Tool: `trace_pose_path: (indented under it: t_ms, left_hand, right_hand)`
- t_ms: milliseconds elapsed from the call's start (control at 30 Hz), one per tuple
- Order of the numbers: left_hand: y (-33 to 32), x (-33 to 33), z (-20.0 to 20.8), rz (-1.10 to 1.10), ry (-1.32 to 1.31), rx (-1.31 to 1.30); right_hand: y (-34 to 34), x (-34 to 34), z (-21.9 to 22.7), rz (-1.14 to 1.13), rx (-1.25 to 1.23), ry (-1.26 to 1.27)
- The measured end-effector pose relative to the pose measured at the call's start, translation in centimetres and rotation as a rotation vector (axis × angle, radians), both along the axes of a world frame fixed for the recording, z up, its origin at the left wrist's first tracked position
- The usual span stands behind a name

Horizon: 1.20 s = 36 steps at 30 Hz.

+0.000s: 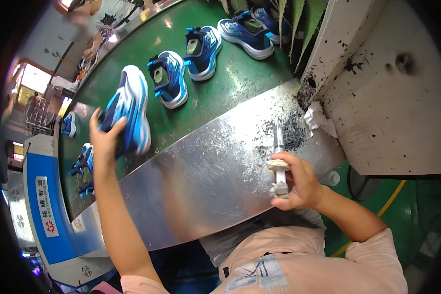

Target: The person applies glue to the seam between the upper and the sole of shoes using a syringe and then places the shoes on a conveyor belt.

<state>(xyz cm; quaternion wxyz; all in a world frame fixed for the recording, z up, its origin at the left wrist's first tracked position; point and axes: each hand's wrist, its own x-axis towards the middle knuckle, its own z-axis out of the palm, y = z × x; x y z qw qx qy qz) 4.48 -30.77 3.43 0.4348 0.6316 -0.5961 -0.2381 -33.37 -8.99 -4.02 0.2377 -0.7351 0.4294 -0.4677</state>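
My left hand [106,139] grips a blue and white running shoe [136,105] above the left part of a green conveyor belt [230,88]. The shoe is tilted and a little blurred, with its pale sole side turned to the right. In my right hand [301,183] is a syringe [278,139] with a clear barrel, its thin tip pointing away from me. My fingers wrap around its collar, and the thumb lies at the plunger end. Below the syringe is a metal ledge [206,161] with dark smears and crumbs.
Several matching shoes [169,81] stand along the belt, others [85,169] at its left end. Green hanging strips [301,24] and a stained pale panel [387,98] border the right side. Crumpled white paper [320,119] lies by the panel. A blue and white machine housing [46,196] is at left.
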Motion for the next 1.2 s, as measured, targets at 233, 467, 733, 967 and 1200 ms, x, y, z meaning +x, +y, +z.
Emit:
trace_pose_path:
  t_ms: [233, 467, 733, 967, 1200]
  left_hand:
    - [-8.2, 1.2, -3.9, -0.034, -0.388, -0.024]
    - [2.6, 14.4, -5.4, 0.622, -1.007, -0.437]
    - [5.2, 23.3, -9.3, 0.469, 0.301, -0.137]
    - [10.0, 18.1, -6.2, 0.502, 0.250, -0.134]
    - [24.1, 2.4, -7.2, 0.455, 0.258, -0.142]
  right_hand:
    - [0.3, 1.4, 0.2, -0.026, -0.053, 0.102]
    - [0.8, -0.7, 1.0, -0.369, -0.167, 0.379]
    - [2.8, 0.0, 3.4, -0.064, 0.077, 0.395]
    - [3.9, 0.0, 4.7, 0.118, 0.675, -0.182]
    - [3.4, -4.0, 2.9, 0.026, 0.739, -1.162]
